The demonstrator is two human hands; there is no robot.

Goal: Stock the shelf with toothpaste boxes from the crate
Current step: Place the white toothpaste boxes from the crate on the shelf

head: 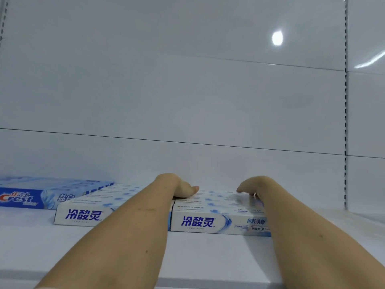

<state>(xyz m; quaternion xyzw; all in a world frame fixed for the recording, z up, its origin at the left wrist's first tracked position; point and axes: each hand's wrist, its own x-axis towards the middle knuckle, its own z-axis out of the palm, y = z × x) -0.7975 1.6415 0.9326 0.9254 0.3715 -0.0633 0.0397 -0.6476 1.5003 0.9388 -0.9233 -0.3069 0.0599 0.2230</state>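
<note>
A row of white toothpaste boxes with blue lettering lies flat on the white shelf. My left hand holds the row's left end, thumb on top and fingers hidden behind the wrist. At the row's right end my right hand holds on, thumb on top, and a fingertip shows curled against the end. A second row of the same white boxes lies to the left, partly under my left forearm. Blue Crest boxes lie further left. The crate is out of view.
The shelf's white back panel rises behind the boxes. A slotted upright stands at the right, with bare shelf beside it. The shelf's front edge runs along the bottom of the view.
</note>
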